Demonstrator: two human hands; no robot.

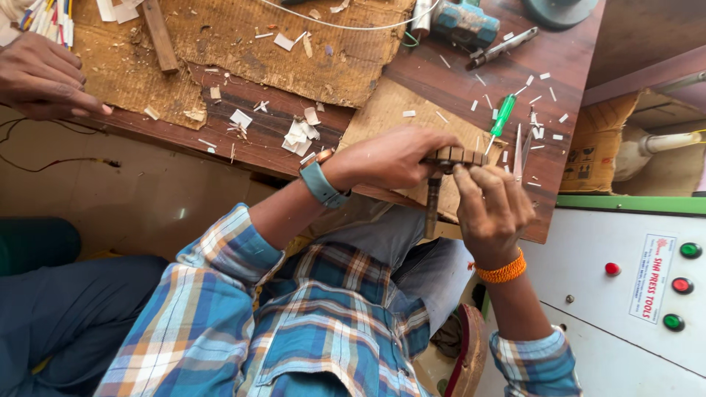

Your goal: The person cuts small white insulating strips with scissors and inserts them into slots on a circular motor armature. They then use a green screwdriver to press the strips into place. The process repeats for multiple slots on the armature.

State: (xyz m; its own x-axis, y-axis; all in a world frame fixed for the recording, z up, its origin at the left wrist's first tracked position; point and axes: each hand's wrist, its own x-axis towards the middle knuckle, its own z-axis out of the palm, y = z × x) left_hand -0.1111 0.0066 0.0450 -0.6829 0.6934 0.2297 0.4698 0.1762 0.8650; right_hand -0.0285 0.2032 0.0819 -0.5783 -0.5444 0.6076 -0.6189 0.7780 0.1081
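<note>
My left hand (390,156), with a teal watch on its wrist, grips a small dark wooden block of several segments (457,155) at the front edge of the brown workbench (456,81). My right hand (491,209), with an orange thread band on the wrist, pinches the same block from below with thumb and fingertips. A thin dark wooden stick (432,207) hangs down from the block between my hands. How the stick joins the block is hidden by my fingers.
Another person's hand (44,77) rests at the bench's left end. On the bench lie a green-handled screwdriver (504,115), a blue power tool (463,22), cardboard sheets (250,44) and white scraps (300,134). A white machine cabinet with red and green buttons (680,285) stands at right.
</note>
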